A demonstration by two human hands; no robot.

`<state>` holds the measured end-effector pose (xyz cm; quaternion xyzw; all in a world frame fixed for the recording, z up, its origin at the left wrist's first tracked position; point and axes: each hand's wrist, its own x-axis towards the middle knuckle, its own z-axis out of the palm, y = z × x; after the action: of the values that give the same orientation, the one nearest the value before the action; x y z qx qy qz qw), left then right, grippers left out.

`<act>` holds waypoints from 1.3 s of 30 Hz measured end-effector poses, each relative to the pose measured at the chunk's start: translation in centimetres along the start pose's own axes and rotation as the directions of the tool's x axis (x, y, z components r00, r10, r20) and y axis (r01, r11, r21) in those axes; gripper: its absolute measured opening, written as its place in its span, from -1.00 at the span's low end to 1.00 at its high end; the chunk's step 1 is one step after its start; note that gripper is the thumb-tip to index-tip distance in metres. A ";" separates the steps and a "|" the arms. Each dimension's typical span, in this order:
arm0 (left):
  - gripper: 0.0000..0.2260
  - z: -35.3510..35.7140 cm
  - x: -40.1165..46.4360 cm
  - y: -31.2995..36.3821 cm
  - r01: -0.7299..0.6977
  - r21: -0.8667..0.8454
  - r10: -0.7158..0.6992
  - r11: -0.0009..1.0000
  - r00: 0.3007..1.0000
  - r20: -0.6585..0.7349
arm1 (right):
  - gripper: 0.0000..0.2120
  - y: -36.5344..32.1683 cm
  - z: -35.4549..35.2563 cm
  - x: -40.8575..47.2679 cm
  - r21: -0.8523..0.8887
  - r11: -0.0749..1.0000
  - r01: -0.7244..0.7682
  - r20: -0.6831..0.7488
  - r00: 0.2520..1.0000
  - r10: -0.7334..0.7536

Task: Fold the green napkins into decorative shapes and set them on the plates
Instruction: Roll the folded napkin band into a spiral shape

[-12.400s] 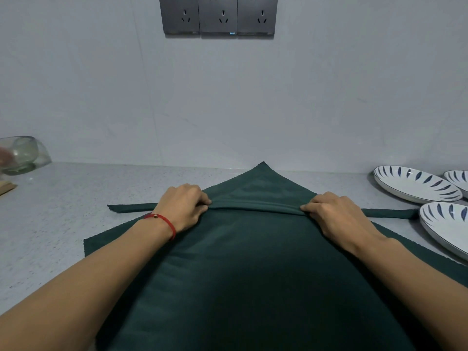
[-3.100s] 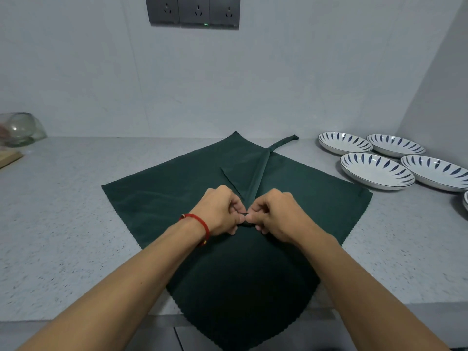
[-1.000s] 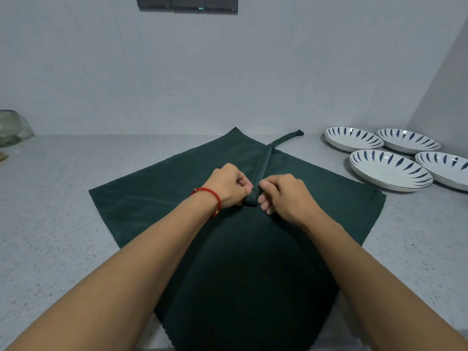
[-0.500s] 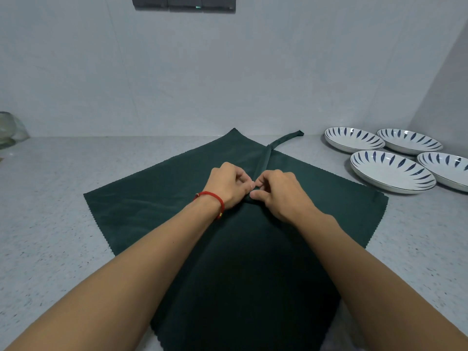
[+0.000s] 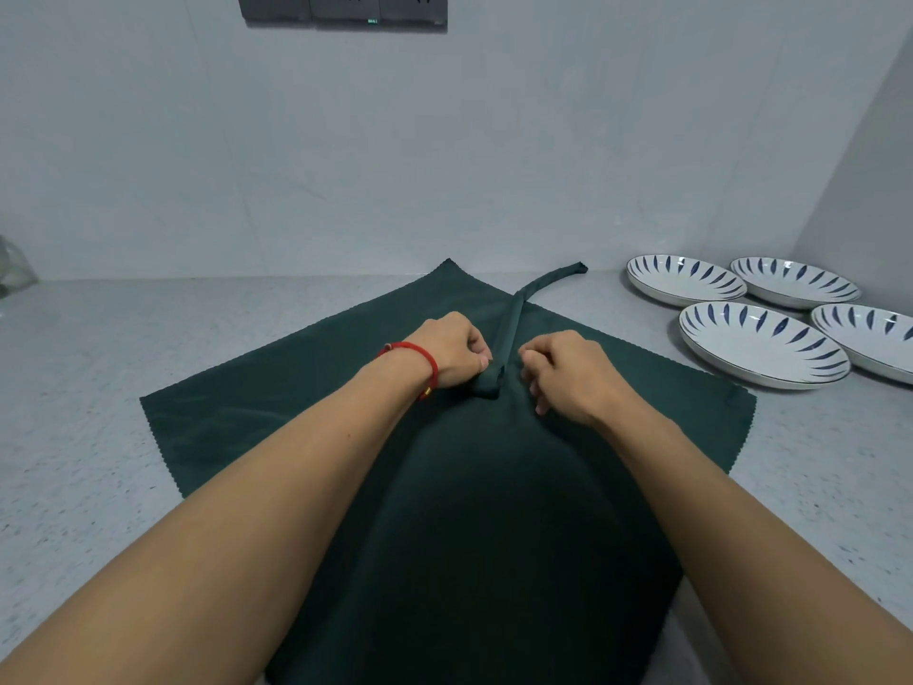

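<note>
The left hand (image 5: 452, 351) pinched the near end of the rolled strip (image 5: 509, 333), fingers curled tight on the small coil starting there. The right hand (image 5: 568, 375) sat just right of that coil, fingers loosely curled; whether it held cloth could not be told, since the coil showed clear of its fingertips. Taking the coil as the mark: the strip ran away from it toward the wall, its far tip off the green napkin (image 5: 276, 417) and lying on the counter (image 5: 99, 388). The napkin spread flat under and around the coil, its near part dropping over the counter's front edge. The plates (image 5: 763, 346) stood well off to the coil's right, all bare.

The danger, as it looked: one pinch alone guarded the coil. Ease it and the roll would likely spring loose. Wind unevenly and the spiral could go lopsided. A pull toward the body might drag the overhanging cloth further off the edge.
</note>
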<state>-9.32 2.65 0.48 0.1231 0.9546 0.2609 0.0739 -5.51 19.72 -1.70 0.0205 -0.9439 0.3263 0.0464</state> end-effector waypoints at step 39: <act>-0.74 -2.5 6.6 1.3 -0.147 0.262 0.097 0.954 0.977 0.192 | -0.62 0.8 1.1 5.2 -0.149 0.976 0.161 0.074 0.986 -0.151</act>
<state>-15.86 4.34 2.80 0.2138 0.9617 0.1179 0.1243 -10.79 19.67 -2.54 0.1010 -0.9627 0.2470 0.0441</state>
